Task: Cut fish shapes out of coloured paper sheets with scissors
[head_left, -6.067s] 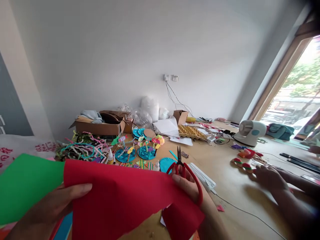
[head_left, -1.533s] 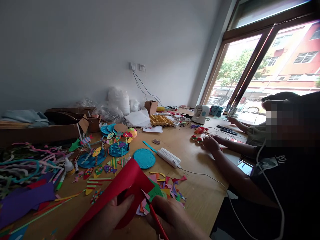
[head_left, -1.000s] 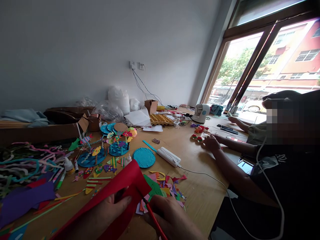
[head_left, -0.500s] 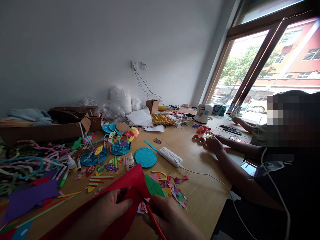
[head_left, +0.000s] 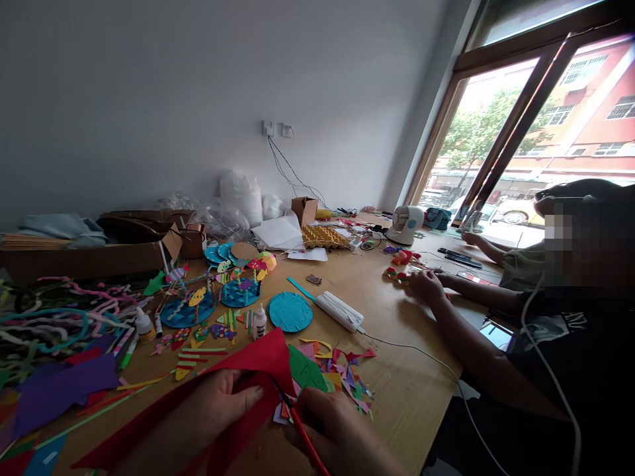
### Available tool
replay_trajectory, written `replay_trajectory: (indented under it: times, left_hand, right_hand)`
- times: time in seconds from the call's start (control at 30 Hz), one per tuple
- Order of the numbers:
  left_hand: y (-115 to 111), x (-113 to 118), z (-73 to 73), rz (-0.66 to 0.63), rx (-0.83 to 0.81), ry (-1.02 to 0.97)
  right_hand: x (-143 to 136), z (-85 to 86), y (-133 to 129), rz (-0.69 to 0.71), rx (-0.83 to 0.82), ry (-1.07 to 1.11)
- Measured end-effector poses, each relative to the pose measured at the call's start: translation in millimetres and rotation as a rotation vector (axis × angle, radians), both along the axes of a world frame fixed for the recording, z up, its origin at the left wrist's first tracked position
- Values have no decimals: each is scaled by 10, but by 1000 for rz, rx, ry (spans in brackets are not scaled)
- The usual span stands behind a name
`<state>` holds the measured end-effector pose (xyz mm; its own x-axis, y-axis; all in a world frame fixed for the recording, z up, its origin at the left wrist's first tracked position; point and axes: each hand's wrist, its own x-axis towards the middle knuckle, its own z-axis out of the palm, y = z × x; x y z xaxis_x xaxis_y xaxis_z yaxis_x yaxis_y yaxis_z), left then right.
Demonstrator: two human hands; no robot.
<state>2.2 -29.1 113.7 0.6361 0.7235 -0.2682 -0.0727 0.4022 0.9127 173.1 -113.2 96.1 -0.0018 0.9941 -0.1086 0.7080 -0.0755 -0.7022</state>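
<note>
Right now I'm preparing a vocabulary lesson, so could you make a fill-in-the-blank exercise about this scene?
1. The sheet in the left hand is coloured ____.
2. The right hand holds a pair of ____.
3. The bare disc nearest the right hand is coloured ____.

Missing words: red; scissors; blue.

A craft workroom, by its look: the table [head_left: 397,370] holds paper scraps [head_left: 348,378], fuzzy stems [head_left: 64,317] and cut-out fish [head_left: 197,296], with cardboard boxes [head_left: 84,262] at its back and a street window [head_left: 496,132] beside it.
</note>
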Motion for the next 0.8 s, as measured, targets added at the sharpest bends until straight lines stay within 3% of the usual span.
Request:
replay_trajectory:
  times: [0.17, 0.37, 0.5, 0.67, 0.8]
  left_hand:
    - [10, 0, 0, -48, 6, 48]
    - [105, -52, -221, -140, 66, 160]
    - [129, -74, -269, -195, 49, 192]
    - [124, -83, -238, -173, 57, 173]
    - [115, -95, -297, -155, 51, 152]
  right_hand:
    - [-20, -11, -3, 23, -11, 49]
    - [7, -3, 0, 26, -11, 30]
    - [30, -1, 5, 40, -11, 20]
    - [7, -9, 6, 31, -23, 13]
    - [-16, -13, 25, 33, -32, 13]
